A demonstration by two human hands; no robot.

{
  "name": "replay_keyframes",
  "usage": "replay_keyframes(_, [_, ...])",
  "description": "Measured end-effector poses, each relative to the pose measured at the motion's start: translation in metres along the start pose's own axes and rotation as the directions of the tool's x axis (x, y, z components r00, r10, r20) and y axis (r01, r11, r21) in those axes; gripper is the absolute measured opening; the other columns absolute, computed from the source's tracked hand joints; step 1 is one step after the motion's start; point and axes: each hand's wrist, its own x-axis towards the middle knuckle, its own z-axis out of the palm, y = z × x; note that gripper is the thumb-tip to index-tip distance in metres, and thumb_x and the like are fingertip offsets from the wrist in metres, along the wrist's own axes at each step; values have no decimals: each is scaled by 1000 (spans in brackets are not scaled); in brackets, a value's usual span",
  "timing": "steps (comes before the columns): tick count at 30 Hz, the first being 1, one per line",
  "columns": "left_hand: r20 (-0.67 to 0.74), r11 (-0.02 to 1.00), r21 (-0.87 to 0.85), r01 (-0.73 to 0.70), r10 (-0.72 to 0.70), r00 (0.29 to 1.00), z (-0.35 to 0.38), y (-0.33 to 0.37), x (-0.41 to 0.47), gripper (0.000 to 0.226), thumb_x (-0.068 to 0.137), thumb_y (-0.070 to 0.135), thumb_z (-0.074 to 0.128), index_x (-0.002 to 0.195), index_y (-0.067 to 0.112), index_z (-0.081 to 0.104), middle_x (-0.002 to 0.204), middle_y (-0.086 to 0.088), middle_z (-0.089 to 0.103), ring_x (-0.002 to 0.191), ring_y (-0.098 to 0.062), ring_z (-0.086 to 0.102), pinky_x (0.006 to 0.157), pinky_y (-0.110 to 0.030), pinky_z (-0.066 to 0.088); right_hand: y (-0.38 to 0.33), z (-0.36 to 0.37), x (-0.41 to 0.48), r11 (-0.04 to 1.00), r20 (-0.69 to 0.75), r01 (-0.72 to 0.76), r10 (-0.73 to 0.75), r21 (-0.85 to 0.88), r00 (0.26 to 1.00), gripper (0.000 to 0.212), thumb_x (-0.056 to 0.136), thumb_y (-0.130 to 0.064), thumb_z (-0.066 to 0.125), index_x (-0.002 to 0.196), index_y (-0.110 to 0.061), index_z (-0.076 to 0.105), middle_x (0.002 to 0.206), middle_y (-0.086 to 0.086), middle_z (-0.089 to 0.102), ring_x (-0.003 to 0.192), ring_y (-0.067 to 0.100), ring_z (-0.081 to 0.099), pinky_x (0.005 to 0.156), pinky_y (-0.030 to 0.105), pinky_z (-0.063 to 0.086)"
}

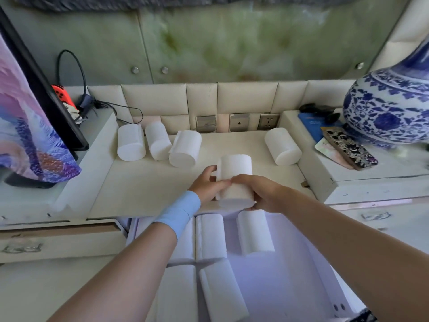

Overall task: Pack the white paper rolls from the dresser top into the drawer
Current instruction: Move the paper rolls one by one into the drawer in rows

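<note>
The fingers (220, 183) of the left hand (209, 185) curl round the near left side of a roll (234, 177), and the right hand (262, 194) cups its near right end, thumb across the top; both hands are grasping this one roll, which lies at the front edge of the counter (139, 182), its near end just over the open drawer (290, 275); whether it rests on the surface or is already lifted I cannot tell.

The step in hand looks like the carry from counter to drawer; next, I judge, the roll must come toward the body and down into a free place; the bare floor of the drawer lies on the right, beyond a roll lying loose and askew (255, 232); on the left the packed rolls (210, 237) sit side by side in rows, so the new one wants turning to match them.

Four rolls are left on the counter: three close together at the back left (131, 146), one apart at the back right (282, 146); about half the work seems done.

Round about: a blue-and-white vase (390, 108) and a phone (348, 148) on the raised ledge to the right, a screen (30, 126) and cables (97, 104) to the left; none of these stands in the path; the askew roll is the only likely snag, since it takes up room that the next one needs.
</note>
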Motion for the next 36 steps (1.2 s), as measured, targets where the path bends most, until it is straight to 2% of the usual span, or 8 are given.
replay_keyframes(4, [114, 999, 36, -6, 2, 993, 17, -5, -32, 44, 88, 19, 66, 126, 27, 46, 109, -3, 64, 92, -21, 66, 78, -30, 54, 32, -11, -37, 1000, -7, 7, -7, -4, 1000, 39, 85, -38, 76, 118, -18, 68, 117, 6, 75, 108, 24, 69, 99, 47, 54])
replay_keyframes(8, [196, 938, 345, 19, -91, 976, 36, -31, -55, 22, 85, 23, 61, 106, 23, 55, 99, -1, 67, 84, -19, 66, 77, -31, 49, 80, -21, -61, 978, -1, -89, 90, -187, 996, 48, 80, -30, 83, 124, -19, 66, 118, 6, 74, 109, 25, 68, 92, 50, 57])
replay_keyframes(13, [306, 501, 848, -173, -195, 932, 66, -65, -81, 25, 92, 28, 52, 110, 17, 65, 117, -6, 66, 106, -28, 62, 78, -29, 46, 130, -27, -81, 875, -3, -210, 232, -436, 973, 69, 63, -24, 91, 124, -18, 59, 116, 7, 70, 104, 28, 69, 83, 49, 62])
replay_keyframes(17, [426, 289, 892, -348, -273, 863, 87, -88, -91, 55, 87, 51, 64, 134, 24, 58, 134, -3, 55, 127, -24, 46, 98, -39, 47, 162, -25, -75, 772, -58, -237, 252, -590, 966, 104, 46, -31, 95, 136, -17, 43, 122, 3, 61, 110, 26, 62, 88, 44, 59])
replay_keyframes(22, [504, -20, 843, -537, -319, 803, 93, -101, -86, 68, 77, 63, 69, 138, 40, 50, 146, -4, 39, 140, -29, 24, 108, -42, 33, 171, -20, -63, 699, -107, -263, 258, -665, 960, 91, 59, -36, 92, 135, -8, 50, 125, 8, 60, 109, 28, 62, 88, 39, 57])
replay_keyframes(27, [501, -10, 844, -537, -346, 793, 85, -97, -78, 55, 77, 47, 76, 129, 44, 58, 139, -3, 40, 132, -26, 29, 104, -37, 39, 181, -7, -52, 761, -34, -328, 374, -560, 927, 64, 81, -49, 77, 125, -7, 59, 113, 11, 68, 92, 28, 70, 84, 39, 60])
replay_keyframes(32, [446, 12, 887, -461, -279, 850, 93, -108, -75, 45, 82, 57, 62, 111, 22, 70, 126, -6, 49, 123, -26, 36, 99, -38, 41, 174, 4, -48, 743, -28, -401, 459, -536, 888, 77, 90, -62, 58, 143, -7, 46, 133, 18, 61, 105, 36, 67, 96, 51, 56])
replay_keyframes(36, [486, 126, 869, -479, -28, 874, 88, -114, -67, 59, 71, 46, 81, 117, 19, 57, 128, -4, 45, 121, -25, 38, 94, -36, 42, 150, -3, -46, 673, -335, -483, 349, -561, 875, 91, 89, -59, 54, 157, -13, 15, 137, 23, 53, 96, 38, 61, 79, 46, 53])
